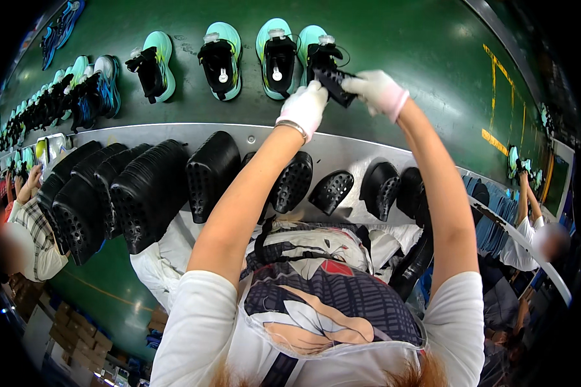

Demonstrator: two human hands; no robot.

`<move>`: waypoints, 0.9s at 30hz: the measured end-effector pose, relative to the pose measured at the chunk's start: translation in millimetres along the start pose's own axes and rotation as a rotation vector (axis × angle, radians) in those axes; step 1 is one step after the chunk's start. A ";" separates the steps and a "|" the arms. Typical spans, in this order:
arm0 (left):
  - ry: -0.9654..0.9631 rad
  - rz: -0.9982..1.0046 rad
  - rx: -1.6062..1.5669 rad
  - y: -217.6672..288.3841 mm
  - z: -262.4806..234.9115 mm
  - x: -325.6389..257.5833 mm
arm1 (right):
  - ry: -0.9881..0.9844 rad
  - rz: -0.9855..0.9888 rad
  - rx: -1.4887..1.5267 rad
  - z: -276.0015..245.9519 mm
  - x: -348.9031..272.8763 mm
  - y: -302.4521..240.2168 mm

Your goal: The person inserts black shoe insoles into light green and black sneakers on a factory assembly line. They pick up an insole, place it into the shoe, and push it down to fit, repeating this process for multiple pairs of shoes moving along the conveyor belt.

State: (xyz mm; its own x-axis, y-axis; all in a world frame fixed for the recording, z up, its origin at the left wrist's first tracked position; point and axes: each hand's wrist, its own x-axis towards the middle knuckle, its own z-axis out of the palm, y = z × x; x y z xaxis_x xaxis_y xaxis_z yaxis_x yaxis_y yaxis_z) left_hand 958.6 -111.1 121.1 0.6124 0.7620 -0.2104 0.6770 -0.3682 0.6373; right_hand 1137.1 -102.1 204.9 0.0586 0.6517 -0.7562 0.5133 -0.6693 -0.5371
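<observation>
A turquoise and black sneaker [310, 36] stands at the right end of a spaced row on the green surface. My left hand [303, 108], in a white glove, is closed at the sneaker's heel end, its fingertips partly hidden. My right hand [376, 92], gloved too, grips a black perforated shoe insert [334, 82] that is tilted over the sneaker's opening. Just left stands another turquoise sneaker [261, 46] with a white tag inside. Below my forearms, loose black inserts [332, 192] lie on the metal ledge.
Nested stacks of black inserts [145, 193] fill the ledge at left. More sneakers [161, 64] stand along the green surface [407, 45], crowded at far left. A co-worker [32, 238] is at left, and another person [526, 242] at far right. Blue sheets [497, 209] hang at right.
</observation>
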 end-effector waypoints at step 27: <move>-0.121 -0.343 -0.149 -10.4 14.7 30.0 | 0.221 -0.140 -1.079 64.0 80.2 -49.3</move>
State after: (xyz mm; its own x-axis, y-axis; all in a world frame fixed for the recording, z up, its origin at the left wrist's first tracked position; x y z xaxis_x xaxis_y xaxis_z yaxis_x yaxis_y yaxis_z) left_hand 976.0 -92.3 97.2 0.4100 0.7562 -0.5100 0.7898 -0.0147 0.6132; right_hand 1061.8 -39.6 146.8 0.0384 0.8184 -0.5734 0.9971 0.0066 0.0761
